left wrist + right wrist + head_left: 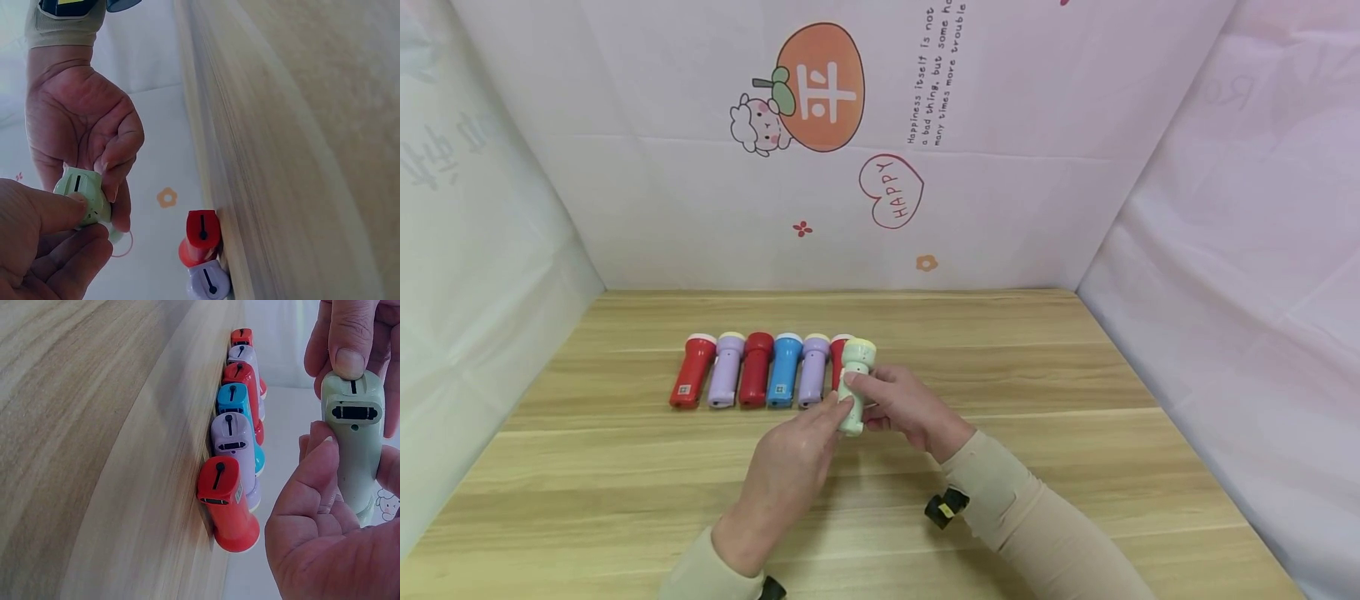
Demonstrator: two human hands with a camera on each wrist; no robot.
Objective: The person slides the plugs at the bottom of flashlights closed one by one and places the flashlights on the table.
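Note:
A pale green flashlight [858, 356] with a yellowish rim is held above the table, lens end away from me. My left hand [790, 458] pinches its tail end; in the right wrist view the left thumb [350, 362] presses beside the dark slot there. Around the body curl the fingers of my right hand [913, 408], its thumb on top. Just left of the held flashlight, a red flashlight [837, 358] lies partly hidden behind it. That one ends a side-by-side row with a purple flashlight [813, 371], a blue flashlight [786, 371] and several others.
The row continues left with a dark red flashlight [756, 371], another purple flashlight [727, 371] and another red flashlight [696, 367]. All lie on the wooden table [587, 467]. Printed white cloth [685, 208] walls in the back and both sides.

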